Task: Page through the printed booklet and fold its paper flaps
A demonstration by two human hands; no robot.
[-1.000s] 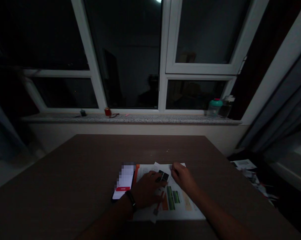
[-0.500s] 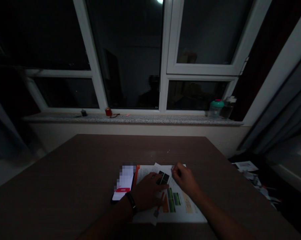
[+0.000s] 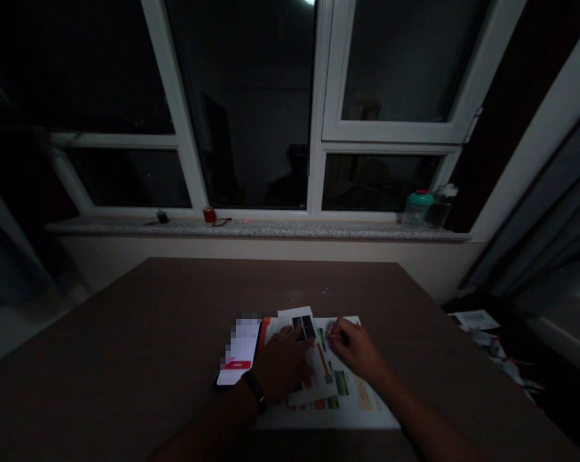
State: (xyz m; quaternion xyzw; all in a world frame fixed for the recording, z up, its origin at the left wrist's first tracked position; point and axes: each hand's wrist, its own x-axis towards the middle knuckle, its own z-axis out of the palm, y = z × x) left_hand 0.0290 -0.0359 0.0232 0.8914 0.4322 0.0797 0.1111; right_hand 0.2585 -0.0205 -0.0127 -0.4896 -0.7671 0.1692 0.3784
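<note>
My left hand (image 3: pixel 284 362), with a dark band on its wrist, lies with fingers stretched over a loose printed slip of paper (image 3: pixel 324 372). Dark pictures show at the slip's upper end. Beneath it is a larger printed sheet or booklet (image 3: pixel 333 420) with an orange edge and green pictures. My right hand (image 3: pixel 355 346) rests at the sheet's upper right, beside the slip. Its fingers are curled into a pinch, and a small reddish spot shows at the fingertips, too dim to name. Left of the sheet lies a phone (image 3: pixel 242 350) with a lit screen.
The brown table (image 3: pixel 126 340) reaches toward a window sill (image 3: pixel 280 229). On the sill are a small red jar (image 3: pixel 209 215), a small dark bottle (image 3: pixel 162 217), a teal-lidded bottle (image 3: pixel 419 208) and a clear bottle (image 3: pixel 443 206). Papers (image 3: pixel 477 319) are piled beyond the table's right edge.
The slip has turned and its top has shifted up and left past the sheet's upper edge. My left fingers moved slightly up and left with it. The right hand shifted slightly.
</note>
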